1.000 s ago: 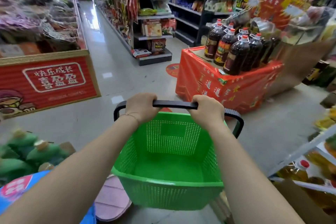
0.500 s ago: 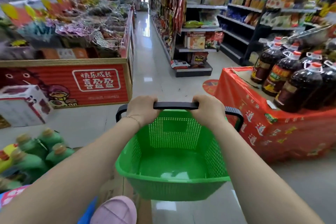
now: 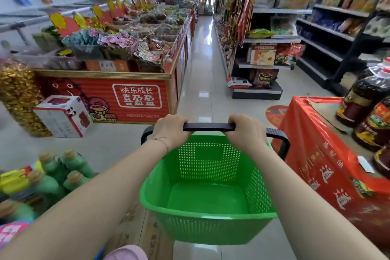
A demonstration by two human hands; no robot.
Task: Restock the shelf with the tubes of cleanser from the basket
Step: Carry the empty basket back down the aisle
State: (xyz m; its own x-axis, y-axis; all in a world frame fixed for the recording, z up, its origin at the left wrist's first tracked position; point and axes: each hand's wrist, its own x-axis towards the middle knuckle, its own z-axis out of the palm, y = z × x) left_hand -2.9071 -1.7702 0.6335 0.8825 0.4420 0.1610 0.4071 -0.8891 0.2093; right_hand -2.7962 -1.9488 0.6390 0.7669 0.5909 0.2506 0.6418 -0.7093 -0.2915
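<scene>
Head view, left to right: green bottles (image 3: pixel 52 175) with tan caps crowd the lower left corner, blurred, and behind them a white box (image 3: pixel 63 115) sits on the floor against a red display bin (image 3: pixel 137 99) heaped with wrapped sweets. The left hand (image 3: pixel 171 131) curls its fingers round the black handle (image 3: pixel 209 127) near its left end, and the right hand (image 3: pixel 247 133) wraps the same bar toward its right end, so both fists are closed over the grip, knuckles up. Below them is the green basket (image 3: pixel 209 228), out in front of the body over the tiled floor. Its perforated walls and smooth bottom show bare, and no tube of cleanser can be seen in it or nearby. To the right stands a red-draped table (image 3: pixel 316 154) carrying dark oil bottles (image 3: pixel 363 99), with shelves (image 3: pixel 274 40) beyond the aisle. The basket looks stiff and, bare as it shows, light, so the bar is the sensible hold. Tubes of cleanser would likely be light, soft-walled and a little slick — best taken round the middle of the body, not squeezed near the cap.
</scene>
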